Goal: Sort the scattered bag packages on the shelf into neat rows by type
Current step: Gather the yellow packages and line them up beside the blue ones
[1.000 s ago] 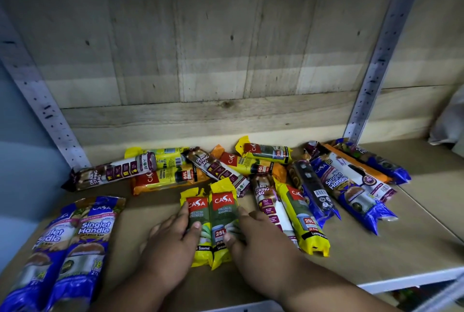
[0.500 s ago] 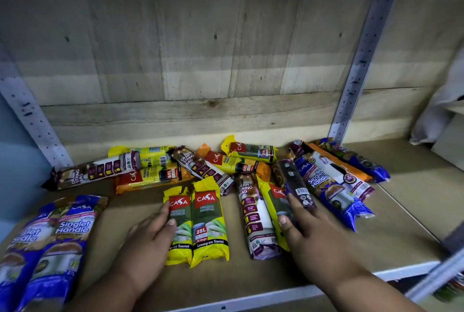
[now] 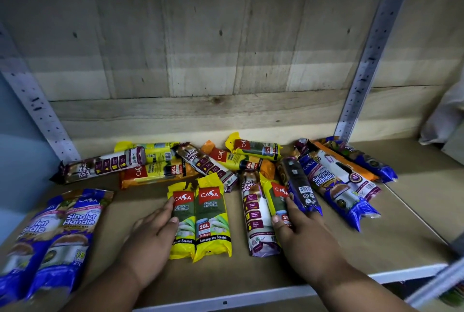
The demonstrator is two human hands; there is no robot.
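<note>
Left hand (image 3: 150, 234): flat, fingers spread, resting against left edge of two yellow 25L Casa bag packs (image 3: 200, 218) lying side by side at shelf front centre; grips nothing. Right hand (image 3: 301, 234): fingers laid over third yellow Casa pack (image 3: 276, 198), thumb at its left edge; whether it clamps pack, cannot tell. Maroon-and-white draw-string bag pack (image 3: 253, 216) touching that pack's left side. Two blue singlet-handle bag packs (image 3: 62, 234) paired at front left. Remaining mixed packs scattered along back of plywood shelf board (image 3: 401, 223).

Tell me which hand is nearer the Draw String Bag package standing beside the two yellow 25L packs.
Right. The right hand lies against the Draw String Bag package; the left hand rests beyond the two yellow 25L packs.
</note>
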